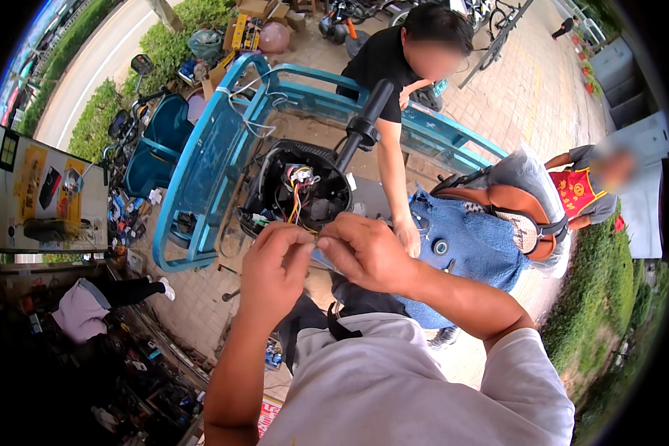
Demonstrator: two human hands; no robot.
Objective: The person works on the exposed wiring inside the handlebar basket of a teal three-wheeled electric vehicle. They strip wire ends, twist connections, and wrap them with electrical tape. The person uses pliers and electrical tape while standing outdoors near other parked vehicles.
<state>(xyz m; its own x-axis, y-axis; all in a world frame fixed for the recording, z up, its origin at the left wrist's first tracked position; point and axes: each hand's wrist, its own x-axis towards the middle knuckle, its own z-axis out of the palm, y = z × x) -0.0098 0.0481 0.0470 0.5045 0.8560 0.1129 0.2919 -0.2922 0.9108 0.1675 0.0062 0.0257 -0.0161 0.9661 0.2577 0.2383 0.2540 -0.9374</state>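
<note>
My left hand and my right hand meet in front of me, thumbs and forefingers pinched almost tip to tip. Thin coloured wires, red, yellow and white, run down from an opened black housing to my fingers. Both hands seem closed on wire ends, though the fingertips largely cover them. Just beyond my hands, the round hollow housing shows its loose wiring and connectors. A black handlebar grip slants up from its right side.
A blue metal cargo rail surrounds the housing. Across it, a co-worker in black reaches an arm down beside my right hand. A blue cloth and brown seat lie at the right. Another person stands far right.
</note>
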